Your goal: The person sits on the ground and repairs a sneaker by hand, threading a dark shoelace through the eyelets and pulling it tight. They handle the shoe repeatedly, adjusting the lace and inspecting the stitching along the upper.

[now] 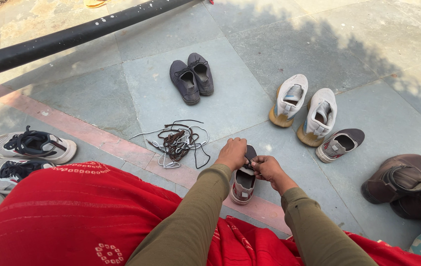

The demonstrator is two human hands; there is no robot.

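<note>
**Grey-and-maroon shoe in both hands, lace pile beside it**

Head view: grey stone paving (250, 103) w/ a pink strip, half in shade. Left hand (232, 153) and right hand (266, 167) met over one grey-and-maroon shoe (243, 183), toe toward the wearer, standing on the pink strip just in front of the red cloth (72, 216). Fingers of both hands pinched narrow on the dark tongue/upper at the shoe's opening; couldn't tell whether a lace was between them. No lace seen in that shoe's eyelets, so lacing judged at most barely begun. Its apparent mate (339, 144) lay well apart to the right, also looking unlaced. Tangle of loose laces (178, 142), brown, black and white, lay just left of the hands, untouched. White pair w/ tan soles (305, 108) appeared laceless too. Dark grey pair (192, 78) further off, laces hard to tell. Two white trainers w/ black laces (28, 145) at far left looked fully laced. Brown strapped shoes (401, 181) at right edge. Black rail (72, 35) across top left.

Packages, labels, signs: none visible; only small side marks on shoes, too small to tell.
</note>
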